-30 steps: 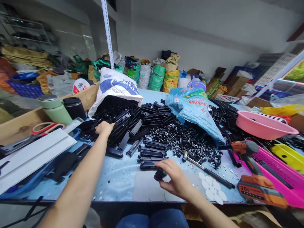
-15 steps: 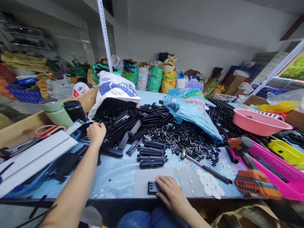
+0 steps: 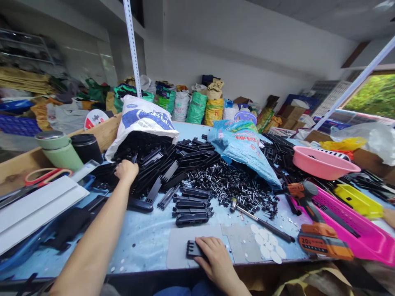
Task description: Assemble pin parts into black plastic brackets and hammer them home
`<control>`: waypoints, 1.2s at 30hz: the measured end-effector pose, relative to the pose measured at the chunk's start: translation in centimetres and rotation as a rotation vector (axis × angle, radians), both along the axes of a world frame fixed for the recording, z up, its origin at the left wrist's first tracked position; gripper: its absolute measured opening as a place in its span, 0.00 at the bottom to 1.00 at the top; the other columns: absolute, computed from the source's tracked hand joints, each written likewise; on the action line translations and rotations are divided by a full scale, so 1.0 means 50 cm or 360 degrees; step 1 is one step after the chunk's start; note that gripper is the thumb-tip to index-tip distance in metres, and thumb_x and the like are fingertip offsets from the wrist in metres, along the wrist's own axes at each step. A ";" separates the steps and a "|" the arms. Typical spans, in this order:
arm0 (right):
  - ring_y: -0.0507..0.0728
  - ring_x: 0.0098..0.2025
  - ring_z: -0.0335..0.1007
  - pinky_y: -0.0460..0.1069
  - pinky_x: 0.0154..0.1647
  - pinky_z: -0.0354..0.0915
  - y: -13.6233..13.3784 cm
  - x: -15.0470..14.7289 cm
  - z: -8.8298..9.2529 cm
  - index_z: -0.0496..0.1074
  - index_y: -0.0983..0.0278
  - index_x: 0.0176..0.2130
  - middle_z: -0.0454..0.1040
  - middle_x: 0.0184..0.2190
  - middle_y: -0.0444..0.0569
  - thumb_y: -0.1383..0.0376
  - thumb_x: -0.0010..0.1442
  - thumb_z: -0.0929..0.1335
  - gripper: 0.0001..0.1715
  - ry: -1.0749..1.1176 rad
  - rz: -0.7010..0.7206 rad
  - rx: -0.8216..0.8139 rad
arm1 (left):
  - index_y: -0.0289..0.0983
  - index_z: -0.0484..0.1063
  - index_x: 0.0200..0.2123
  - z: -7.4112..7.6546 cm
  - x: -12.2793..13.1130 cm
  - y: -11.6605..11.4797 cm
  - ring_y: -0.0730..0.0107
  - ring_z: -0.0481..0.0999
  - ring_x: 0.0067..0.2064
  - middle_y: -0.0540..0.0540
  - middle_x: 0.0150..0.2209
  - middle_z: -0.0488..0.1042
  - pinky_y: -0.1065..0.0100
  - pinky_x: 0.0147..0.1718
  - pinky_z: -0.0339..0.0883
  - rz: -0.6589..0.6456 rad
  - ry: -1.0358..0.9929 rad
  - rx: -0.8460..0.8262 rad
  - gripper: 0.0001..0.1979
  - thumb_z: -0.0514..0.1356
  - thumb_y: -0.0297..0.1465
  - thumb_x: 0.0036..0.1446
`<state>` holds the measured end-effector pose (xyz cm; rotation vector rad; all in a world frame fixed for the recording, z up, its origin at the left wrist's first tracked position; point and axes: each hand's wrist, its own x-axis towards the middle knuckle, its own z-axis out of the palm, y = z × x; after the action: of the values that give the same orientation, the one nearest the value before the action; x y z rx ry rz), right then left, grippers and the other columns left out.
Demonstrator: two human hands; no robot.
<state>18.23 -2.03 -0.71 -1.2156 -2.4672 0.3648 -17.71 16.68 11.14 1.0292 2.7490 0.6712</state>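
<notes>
My left hand (image 3: 126, 172) is closed at the pile of black plastic parts (image 3: 156, 158), before the mouth of a white sack (image 3: 145, 113). A small dark end shows by its fingertips, but I cannot make out what they grip. Near the table's front edge, my right hand (image 3: 215, 260) grips a black notched plastic piece (image 3: 191, 249), pressed flat on a grey plate (image 3: 177, 242); the palm covers its right part. Several long black pieces (image 3: 193, 205) are stacked behind it. Loose small black parts with metal pins (image 3: 234, 185) spill from a blue sack (image 3: 237, 142).
A hammer (image 3: 262, 222), white discs (image 3: 268, 242) and an orange cordless drill (image 3: 321, 230) lie rightward, beside a pink basket (image 3: 370, 234). A pink basin (image 3: 324, 164) stands behind. Scissors (image 3: 46, 176), white strips (image 3: 40, 209) and a green flask (image 3: 60, 152) are leftward. Another person's hand (image 3: 389, 216) shows at right.
The view has shifted, so the table sits lower and slightly leftward. My left hand has moved farther into the black pile. My right hand still holds the notched piece on the plate.
</notes>
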 end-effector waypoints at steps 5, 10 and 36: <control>0.60 0.46 0.66 0.55 0.47 0.63 0.007 0.007 0.017 0.64 0.62 0.54 0.72 0.47 0.52 0.64 0.58 0.67 0.23 0.0003 0.0070 -0.0102 | 0.35 0.68 0.39 0.017 0.043 -0.138 0.53 0.72 0.43 0.39 0.37 0.72 0.58 0.43 0.65 -0.0616 0.0295 0.0259 0.14 0.49 0.38 0.57; 0.60 0.45 0.68 0.55 0.45 0.65 0.030 0.021 0.032 0.64 0.61 0.55 0.73 0.45 0.53 0.60 0.61 0.65 0.23 0.0149 0.0045 -0.0093 | 0.38 0.68 0.38 -0.041 0.209 -0.297 0.61 0.72 0.40 0.43 0.37 0.72 0.63 0.41 0.66 -0.1575 0.0137 0.0114 0.11 0.55 0.27 0.50; 0.50 0.22 0.67 0.48 0.25 0.69 0.056 -0.013 0.073 0.54 0.58 0.61 0.73 0.32 0.46 0.44 0.56 0.62 0.39 0.1430 -0.0064 -0.1354 | 0.38 0.70 0.50 -0.128 0.394 -0.389 0.64 0.74 0.39 0.45 0.34 0.74 0.64 0.40 0.68 -0.1432 -0.0885 0.0651 0.20 0.50 0.39 0.58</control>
<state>17.58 0.78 2.93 -1.0000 -1.4925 1.6386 1.99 -2.79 4.74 1.6528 1.4763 1.1181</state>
